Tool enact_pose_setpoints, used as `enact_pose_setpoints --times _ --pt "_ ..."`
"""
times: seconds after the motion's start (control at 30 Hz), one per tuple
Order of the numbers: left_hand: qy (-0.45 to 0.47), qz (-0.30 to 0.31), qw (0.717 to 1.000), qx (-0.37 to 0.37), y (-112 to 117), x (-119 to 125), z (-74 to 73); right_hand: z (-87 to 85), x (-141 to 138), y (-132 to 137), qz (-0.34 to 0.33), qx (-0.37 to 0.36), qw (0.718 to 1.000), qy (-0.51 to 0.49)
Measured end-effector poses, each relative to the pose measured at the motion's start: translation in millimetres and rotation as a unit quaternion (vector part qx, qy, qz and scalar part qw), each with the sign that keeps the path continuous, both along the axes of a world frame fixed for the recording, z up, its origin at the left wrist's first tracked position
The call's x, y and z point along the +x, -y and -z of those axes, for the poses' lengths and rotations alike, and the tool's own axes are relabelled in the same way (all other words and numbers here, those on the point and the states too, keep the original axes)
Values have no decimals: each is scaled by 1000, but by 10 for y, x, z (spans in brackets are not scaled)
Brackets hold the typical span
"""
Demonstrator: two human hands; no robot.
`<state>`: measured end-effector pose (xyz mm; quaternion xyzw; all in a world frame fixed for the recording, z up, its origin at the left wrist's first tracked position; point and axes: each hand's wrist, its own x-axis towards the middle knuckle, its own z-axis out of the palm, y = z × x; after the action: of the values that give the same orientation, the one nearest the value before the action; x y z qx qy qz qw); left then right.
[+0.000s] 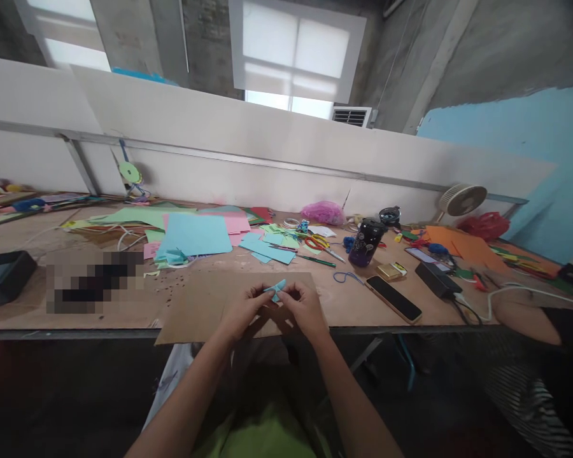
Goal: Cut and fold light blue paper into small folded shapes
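Observation:
Between my two hands is a small piece of folded light-blue paper (277, 287), raised over a cardboard sheet (195, 305) at the table's front edge. My left hand (242, 310) pinches its left side with thumb and forefinger. Its right side is gripped the same way by my right hand (306, 306). The other fingers curl underneath and are partly hidden. Beyond the cardboard lie light-blue paper sheets (198, 233), cut blue strips (272, 249), orange-handled scissors (322, 247) and a green pencil (316, 260).
To the right stand a dark tumbler (367, 243), a phone (393, 298), a black power adapter (437, 280) and orange paper (465, 247). A co-worker's arm (525, 316) rests at the far right edge. A black box (4, 277) sits at left. White panels (219, 127) close off the back.

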<state>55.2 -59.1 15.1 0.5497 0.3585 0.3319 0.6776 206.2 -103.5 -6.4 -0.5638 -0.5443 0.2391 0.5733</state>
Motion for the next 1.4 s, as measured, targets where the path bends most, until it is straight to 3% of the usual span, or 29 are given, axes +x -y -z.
enact_pose_setpoints --times 0.3,0.97,1.4 --pt "-1 -11 999 -33 43 12 -19 7 30 -12 -14 3 1000 4" --pt "-13 0 999 -32 64 16 -61 -10 43 3 -22 14 1000 15" --pt "-16 7 999 29 15 10 -1 -39 29 23 -18 10 999 36"
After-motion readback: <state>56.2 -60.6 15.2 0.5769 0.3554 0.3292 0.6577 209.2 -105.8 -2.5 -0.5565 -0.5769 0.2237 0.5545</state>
